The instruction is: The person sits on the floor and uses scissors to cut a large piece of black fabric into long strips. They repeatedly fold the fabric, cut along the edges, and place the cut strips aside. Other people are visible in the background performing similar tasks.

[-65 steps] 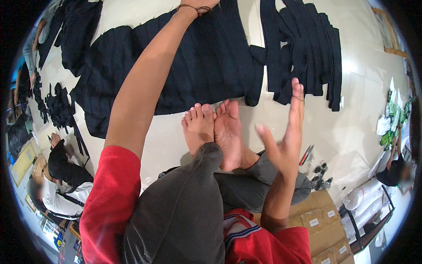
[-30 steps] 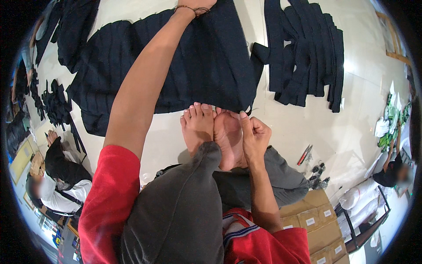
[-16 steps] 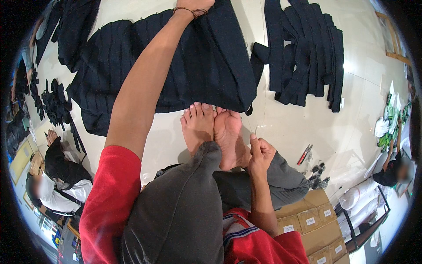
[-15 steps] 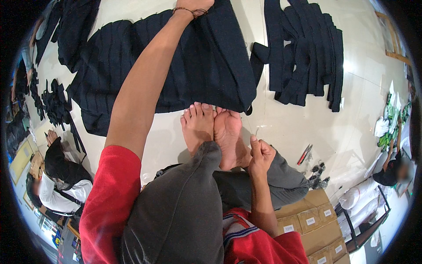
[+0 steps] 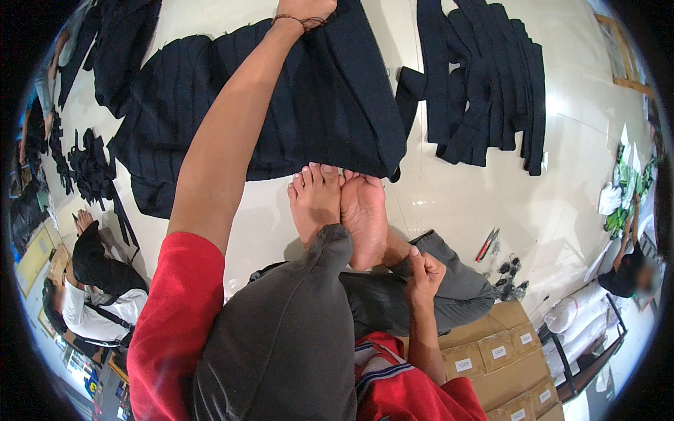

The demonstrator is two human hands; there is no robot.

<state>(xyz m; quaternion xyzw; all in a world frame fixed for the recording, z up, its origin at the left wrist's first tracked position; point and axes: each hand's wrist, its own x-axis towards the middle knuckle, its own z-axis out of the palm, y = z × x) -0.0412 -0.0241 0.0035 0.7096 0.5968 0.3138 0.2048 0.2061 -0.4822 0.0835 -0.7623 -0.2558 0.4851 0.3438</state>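
My left hand (image 5: pixel 307 12) is at the top edge, resting on a large dark piece of pleated fabric (image 5: pixel 337 98); its fingers are too hidden to tell their shape. My right hand (image 5: pixel 425 270) is closed in a pinch low on the right, beside my grey-trousered leg (image 5: pixel 456 288); what it holds, if anything, is too small to make out. My bare feet (image 5: pixel 361 214) touch at the fabric's lower edge. Dark fabric strips (image 5: pixel 477 84) lie in overlapping rows to the right. Red-handled cutters (image 5: pixel 486 245) lie on the tiled floor beside a few small black items (image 5: pixel 510 274).
Tangled black straps (image 5: pixel 91 168) lie to the left. A co-worker in white and black (image 5: pixel 98 312) sits at lower left; another person (image 5: pixel 621 277) is at right near green-and-white material (image 5: pixel 621 189), white rolls on a rack (image 5: pixel 576 309) and cardboard boxes (image 5: pixel 512 368).
My right hand was raised and spread, then closed at the fabric's lower corner. Since then it has moved down toward my leg, still pinched. My left hand stays on the fabric.
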